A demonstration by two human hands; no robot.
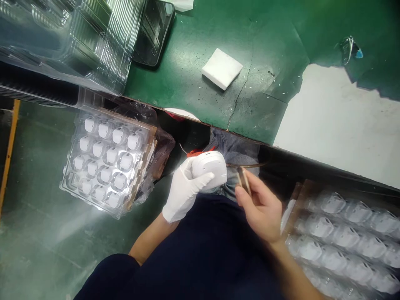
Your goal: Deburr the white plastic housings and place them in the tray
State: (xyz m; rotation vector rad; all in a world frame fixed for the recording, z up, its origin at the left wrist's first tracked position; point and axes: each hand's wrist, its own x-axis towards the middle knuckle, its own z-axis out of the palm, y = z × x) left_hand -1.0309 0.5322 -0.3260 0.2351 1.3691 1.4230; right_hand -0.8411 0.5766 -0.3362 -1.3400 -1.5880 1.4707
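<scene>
My left hand (pixel 183 189), in a white glove, is closed around a round white plastic part (pixel 210 168) held over my lap, just below the bench edge. My bare right hand (pixel 261 207) pinches a thin brownish stick-like tool (pixel 243 180), its tip pointing up beside the white part. The two hands are close together, a few centimetres apart. Red wire shows just behind the white part.
A clear tray of several white round parts (pixel 108 160) rests at my left on a box. Another tray of white parts (pixel 343 239) lies at my right. On the green bench (pixel 200 75) sit a white pad (pixel 222 68), a phone (pixel 154 31) and stacked clear trays (pixel 68 37).
</scene>
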